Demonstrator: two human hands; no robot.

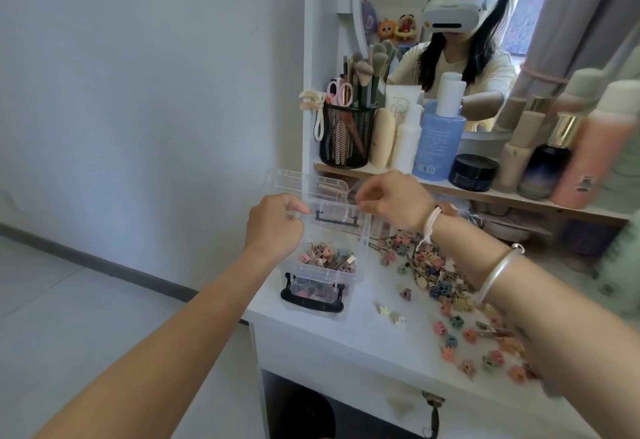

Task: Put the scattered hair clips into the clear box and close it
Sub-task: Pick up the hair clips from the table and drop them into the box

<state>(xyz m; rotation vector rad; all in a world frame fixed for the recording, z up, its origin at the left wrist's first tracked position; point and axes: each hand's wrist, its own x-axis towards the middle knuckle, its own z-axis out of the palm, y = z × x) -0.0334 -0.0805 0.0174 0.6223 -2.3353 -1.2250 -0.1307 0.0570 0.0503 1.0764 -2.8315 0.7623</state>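
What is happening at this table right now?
A person holds the raised lid of the clear box with both hands, the left hand at its left edge and the right hand at its right. Some hair clips are inside; many scattered clips lie on the white table beside it.

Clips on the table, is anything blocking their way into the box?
Nothing visible. The lid is up, held by the left hand and right hand, so the box is open beside the clips.

Scattered clips crowd tabletop right of box.
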